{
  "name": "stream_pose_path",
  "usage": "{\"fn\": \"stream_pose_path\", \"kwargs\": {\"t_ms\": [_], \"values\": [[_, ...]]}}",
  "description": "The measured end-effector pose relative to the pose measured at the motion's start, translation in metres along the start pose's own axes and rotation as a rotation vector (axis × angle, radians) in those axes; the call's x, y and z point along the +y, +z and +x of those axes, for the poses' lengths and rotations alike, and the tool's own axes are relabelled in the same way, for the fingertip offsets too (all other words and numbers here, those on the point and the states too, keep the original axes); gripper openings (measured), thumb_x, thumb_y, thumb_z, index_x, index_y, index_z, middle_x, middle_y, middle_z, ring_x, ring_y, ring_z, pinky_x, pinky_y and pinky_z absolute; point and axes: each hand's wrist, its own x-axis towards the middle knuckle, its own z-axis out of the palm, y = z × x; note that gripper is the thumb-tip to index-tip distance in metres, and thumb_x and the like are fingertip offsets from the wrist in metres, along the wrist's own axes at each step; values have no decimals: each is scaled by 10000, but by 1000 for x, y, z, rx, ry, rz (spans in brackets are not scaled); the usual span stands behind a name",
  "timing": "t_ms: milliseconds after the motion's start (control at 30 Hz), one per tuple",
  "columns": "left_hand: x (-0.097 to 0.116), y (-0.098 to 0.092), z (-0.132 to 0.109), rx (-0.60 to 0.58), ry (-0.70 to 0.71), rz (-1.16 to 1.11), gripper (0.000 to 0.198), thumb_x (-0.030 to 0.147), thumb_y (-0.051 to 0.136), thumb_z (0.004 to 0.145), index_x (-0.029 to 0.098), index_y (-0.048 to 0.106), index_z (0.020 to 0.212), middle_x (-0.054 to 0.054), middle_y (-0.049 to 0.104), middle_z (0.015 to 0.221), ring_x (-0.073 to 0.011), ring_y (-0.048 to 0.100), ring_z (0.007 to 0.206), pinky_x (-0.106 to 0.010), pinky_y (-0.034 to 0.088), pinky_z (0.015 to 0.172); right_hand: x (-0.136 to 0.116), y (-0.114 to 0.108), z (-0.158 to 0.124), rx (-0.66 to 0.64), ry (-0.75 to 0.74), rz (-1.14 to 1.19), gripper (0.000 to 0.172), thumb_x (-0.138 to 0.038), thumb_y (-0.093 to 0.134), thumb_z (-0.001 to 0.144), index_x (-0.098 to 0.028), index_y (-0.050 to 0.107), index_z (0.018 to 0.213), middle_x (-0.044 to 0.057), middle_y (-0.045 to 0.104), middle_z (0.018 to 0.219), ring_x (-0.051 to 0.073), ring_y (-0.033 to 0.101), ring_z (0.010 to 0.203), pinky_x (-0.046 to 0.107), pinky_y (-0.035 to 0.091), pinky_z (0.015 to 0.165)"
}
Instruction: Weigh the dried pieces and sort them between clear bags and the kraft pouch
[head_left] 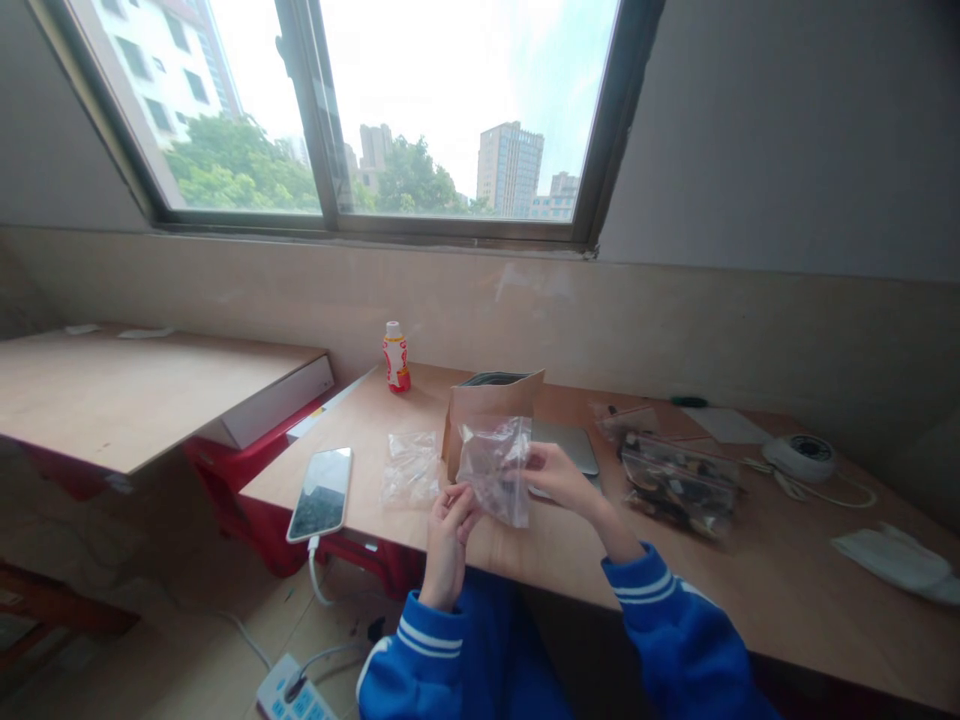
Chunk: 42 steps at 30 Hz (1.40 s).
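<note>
A clear plastic zip bag (491, 470) hangs upright between my two hands, above the table's front edge. My left hand (450, 525) pinches its lower left corner. At the bag's right side, the fingers of my right hand (559, 475) are closed on the plastic, partly hidden behind it. Nothing distinct shows inside the bag. Just behind it stands a brown paper pouch (495, 400) with its top open. Another clear plastic bag (411, 468) lies flat on the table to the left.
On the table (660, 560) are a phone (322, 492) with a charging cable, a red-and-white bottle (396, 358), a silver flat device (577, 450), filled plastic bags (679, 485), a white dome-shaped device (801, 457) and a white item (896, 560). A power strip (292, 690) lies on the floor.
</note>
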Motion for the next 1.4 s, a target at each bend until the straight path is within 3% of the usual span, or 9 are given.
{"fn": "stream_pose_path", "kwargs": {"t_ms": [133,300,367,533,767,1067,1167,1300,1400], "values": [[14,-14,8,49,42,-16,276,269,758,659,154,603,856,-23,670,828,-136,644,796,-248,498,759,-18,-18,7,126,-72,1,322,-424,767,663,-160,649,803,37,681,801,175,641,740,304,521,689],[28,-28,15,164,124,-54,268,260,747,637,165,595,835,-17,676,783,-136,640,742,-248,486,719,-49,-24,45,506,-373,-54,303,-445,709,729,-191,616,865,40,679,853,170,645,790,311,520,765],[30,-29,15,181,124,-59,262,249,739,643,169,593,846,-25,687,805,-144,648,769,-254,487,733,-56,-21,63,588,-447,-161,277,-446,660,776,-192,618,877,46,678,872,171,642,791,305,519,746],[31,-31,14,195,117,-63,287,257,729,668,172,585,901,-50,703,891,-143,655,806,-251,487,749,-53,-14,81,402,-491,-493,163,-327,555,866,-204,661,867,50,695,925,180,631,859,308,493,773],[28,-32,14,175,112,-75,279,253,729,671,171,581,893,-42,698,880,-136,655,801,-247,494,747,-50,-15,70,326,-516,-560,150,-224,518,865,-220,668,854,51,699,935,189,631,911,333,474,855],[28,-23,11,137,130,-53,335,291,772,631,182,580,884,-12,661,860,-123,619,760,-236,483,693,-52,-12,43,451,-576,-478,221,-213,448,899,-241,650,982,49,639,1209,196,549,1168,389,379,1042],[26,-15,8,109,151,-46,342,281,791,618,184,571,862,20,616,807,-101,588,704,-223,467,659,-53,1,27,429,-513,-463,234,-288,430,927,-233,646,1000,64,655,1134,203,581,1076,374,422,978],[21,-4,3,14,188,4,324,262,782,651,194,556,872,37,592,763,-92,557,675,-219,443,660,-49,19,14,204,-301,-429,371,-436,600,833,-225,590,1138,74,672,1055,204,628,888,333,498,792],[26,-6,2,-54,217,128,300,283,762,685,186,574,897,-2,655,817,-99,547,663,-229,431,670,-45,21,14,267,-177,-243,305,-480,588,828,-203,635,946,47,700,806,185,648,709,295,503,635]]}}
